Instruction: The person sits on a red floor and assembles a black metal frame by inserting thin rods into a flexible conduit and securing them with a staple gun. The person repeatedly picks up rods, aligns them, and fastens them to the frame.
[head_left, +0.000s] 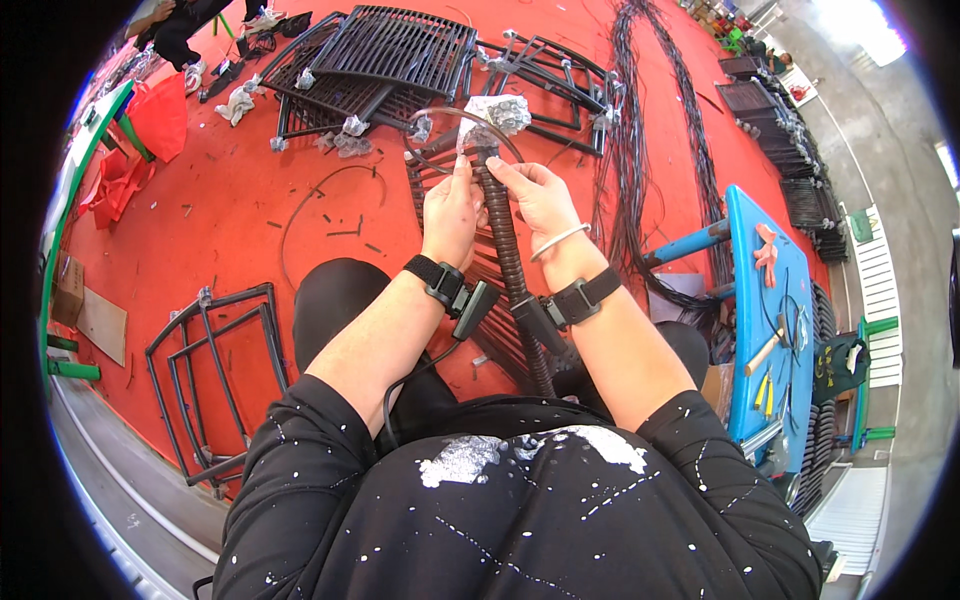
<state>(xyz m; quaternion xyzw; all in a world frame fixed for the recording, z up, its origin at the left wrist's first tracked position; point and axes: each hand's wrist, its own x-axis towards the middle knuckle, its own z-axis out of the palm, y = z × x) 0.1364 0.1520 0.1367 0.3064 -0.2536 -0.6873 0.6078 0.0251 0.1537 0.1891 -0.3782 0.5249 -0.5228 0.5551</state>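
A long tube closely wound with dark brown strip (501, 225) runs up the middle, between my knees. My left hand (452, 210) is at its left side near the top, thumb raised, fingers closed on a thin dark strip (427, 163). That strip arcs in a loop above both hands. From the right, my right hand (541, 196) grips the wound tube with thumb and finger; its other fingers are curled. Clear and white plastic wrapping (495, 118) covers the frame's end just beyond my hands. Slender dark bars (487, 319) fan out left of the tube.
Dark slatted frames (405, 49) lie piled ahead on the red floor covering. Long bundles of dark strips (630, 150) stretch away at right. A blue table (765, 337) at right carries a hammer (765, 352) and yellow-handled pliers (763, 394). Another frame (225, 375) lies left.
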